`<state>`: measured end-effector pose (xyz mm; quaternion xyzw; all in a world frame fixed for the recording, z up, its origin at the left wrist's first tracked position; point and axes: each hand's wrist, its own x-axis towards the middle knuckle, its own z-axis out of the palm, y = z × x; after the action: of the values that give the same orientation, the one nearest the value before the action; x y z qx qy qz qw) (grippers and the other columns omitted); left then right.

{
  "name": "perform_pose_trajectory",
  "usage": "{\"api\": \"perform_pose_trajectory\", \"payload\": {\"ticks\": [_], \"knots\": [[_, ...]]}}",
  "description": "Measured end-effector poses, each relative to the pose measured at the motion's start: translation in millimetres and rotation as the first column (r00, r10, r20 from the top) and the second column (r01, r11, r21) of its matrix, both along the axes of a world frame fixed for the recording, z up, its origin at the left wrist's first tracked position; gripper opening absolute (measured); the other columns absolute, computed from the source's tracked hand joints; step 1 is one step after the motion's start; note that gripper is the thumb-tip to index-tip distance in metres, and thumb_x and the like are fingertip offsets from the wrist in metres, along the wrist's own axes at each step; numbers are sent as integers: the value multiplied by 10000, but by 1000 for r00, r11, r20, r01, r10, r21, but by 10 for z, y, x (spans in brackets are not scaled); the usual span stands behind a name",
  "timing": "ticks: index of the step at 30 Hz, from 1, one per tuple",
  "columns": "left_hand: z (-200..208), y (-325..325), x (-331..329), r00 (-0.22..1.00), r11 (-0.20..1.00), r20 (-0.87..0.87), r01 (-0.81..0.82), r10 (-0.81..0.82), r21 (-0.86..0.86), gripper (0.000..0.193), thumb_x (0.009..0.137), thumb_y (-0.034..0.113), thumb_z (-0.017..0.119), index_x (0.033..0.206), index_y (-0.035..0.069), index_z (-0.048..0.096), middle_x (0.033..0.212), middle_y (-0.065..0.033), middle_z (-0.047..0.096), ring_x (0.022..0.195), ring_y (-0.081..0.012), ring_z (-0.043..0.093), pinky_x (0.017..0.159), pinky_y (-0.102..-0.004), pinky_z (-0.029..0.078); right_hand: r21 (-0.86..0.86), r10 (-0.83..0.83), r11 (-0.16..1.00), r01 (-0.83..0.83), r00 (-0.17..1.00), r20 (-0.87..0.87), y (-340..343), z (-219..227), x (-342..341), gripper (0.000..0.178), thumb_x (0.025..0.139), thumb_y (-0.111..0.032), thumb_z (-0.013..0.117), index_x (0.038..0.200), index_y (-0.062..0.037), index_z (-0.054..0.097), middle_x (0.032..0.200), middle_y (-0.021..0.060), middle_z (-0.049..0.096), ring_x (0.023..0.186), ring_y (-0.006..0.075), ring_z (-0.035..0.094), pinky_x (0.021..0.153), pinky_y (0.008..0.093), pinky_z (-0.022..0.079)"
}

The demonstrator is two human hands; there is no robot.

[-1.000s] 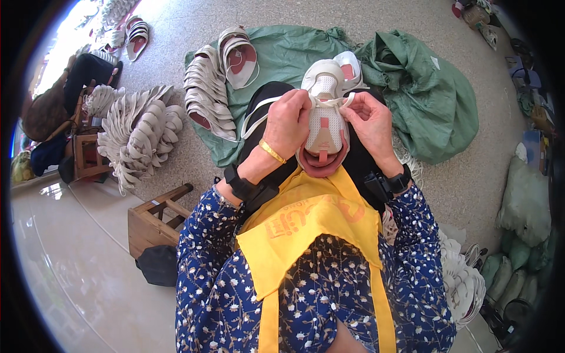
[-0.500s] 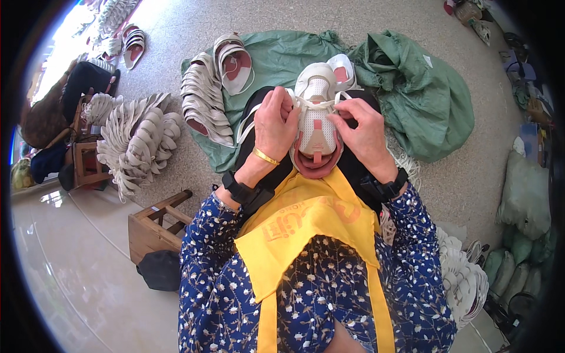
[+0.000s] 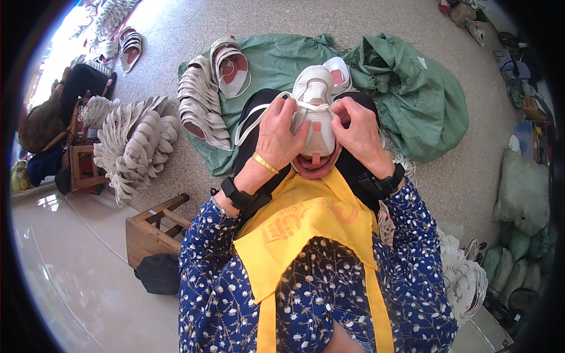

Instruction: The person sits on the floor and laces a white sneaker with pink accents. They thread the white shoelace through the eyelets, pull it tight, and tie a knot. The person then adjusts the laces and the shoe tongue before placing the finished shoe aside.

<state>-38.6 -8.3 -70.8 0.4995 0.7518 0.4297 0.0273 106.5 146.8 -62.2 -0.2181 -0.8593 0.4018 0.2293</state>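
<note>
White-and-pink sneaker (image 3: pixel 316 130) sits in the lap between dark-trousered legs (image 3: pixel 355 169), toe pointing away, pink heel collar against the top edge of the yellow apron (image 3: pixel 306 217). Shoe lies directly between the two hands; white laces (image 3: pixel 312 107) cross over its throat, level with the fingertips, one long loop trailing out over the left leg. Left hand (image 3: pixel 276 136): fingers curled, thumb angled in over the shoe's left side, a gap between thumb and forefinger. Right hand (image 3: pixel 360 130): fingers bent, thumb and forefinger rounded about a small opening, tips at the lace's right end. Cannot tell whether either hand pinches the lace. Beyond the toe, green sheeting (image 3: pixel 265 53) spreads on the speckled floor (image 3: pixel 253 15); stacked shoe uppers (image 3: pixel 203 106) lie along its left edge, a bulky green sack (image 3: pixel 421 106) at its right. Floor runs on past the sheeting's far edge. Both forearms rise from below in blue floral sleeves (image 3: pixel 421 235), elbows out, wrists converging on the shoe; black bands at each wrist, gold-coloured bracelet (image 3: pixel 266 163) on the left.
</note>
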Motion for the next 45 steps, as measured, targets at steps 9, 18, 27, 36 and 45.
{"api": "perform_pose_trajectory", "payload": {"ticks": [9, 18, 27, 36, 45], "knots": [[30, 2, 12, 997, 985, -77, 10, -23, -172, 283, 840, 100, 689, 1052, -27, 552, 958, -206, 569, 895, -397, 607, 779, -470, 518, 314, 145, 941, -127, 989, -35, -24, 56, 59, 161, 838, 13, 667, 995, 0, 638, 885, 161, 671, 806, 310, 694, 701, 402, 559], [-20, 46, 88, 980, 940, -193, -30, -39, -340, 274, 861, 54, 616, 1103, -53, 549, 1009, -237, 583, 985, -407, 594, 871, -473, 518, 587, 150, 757, -285, 952, 268, -48, 260, -88, 134, 832, -26, 618, 961, 9, 620, 933, 130, 585, 891, 312, 645, 778, 397, 559], [-67, -36, 33, 999, 988, -50, 13, -21, -153, 181, 900, 49, 579, 1039, -36, 500, 932, -246, 563, 912, -444, 580, 808, -506, 480, 389, 415, 828, -403, 908, 57, -355, 424, -27, 197, 806, -38, 656, 980, 6, 574, 993, 154, 539, 895, 338, 631, 729, 419, 548], [-93, -26, -18, 999, 995, -1, 53, -53, -88, 159, 902, 21, 572, 1025, -22, 481, 898, -234, 556, 893, -441, 574, 792, -501, 470, 113, 169, 979, -172, 985, 33, -347, 126, -289, 81, 913, -26, 643, 981, 19, 643, 955, 205, 626, 893, 423, 651, 748, 488, 527], [-77, 16, -11, 999, 999, 15, 30, -30, -37, 111, 903, 24, 581, 990, 8, 514, 870, -210, 585, 845, -432, 596, 731, -501, 476, 351, 109, 922, -162, 980, 167, -352, 4, -399, 72, 891, -70, 635, 924, -8, 647, 916, 170, 630, 796, 382, 679, 697, 464, 554]]}}
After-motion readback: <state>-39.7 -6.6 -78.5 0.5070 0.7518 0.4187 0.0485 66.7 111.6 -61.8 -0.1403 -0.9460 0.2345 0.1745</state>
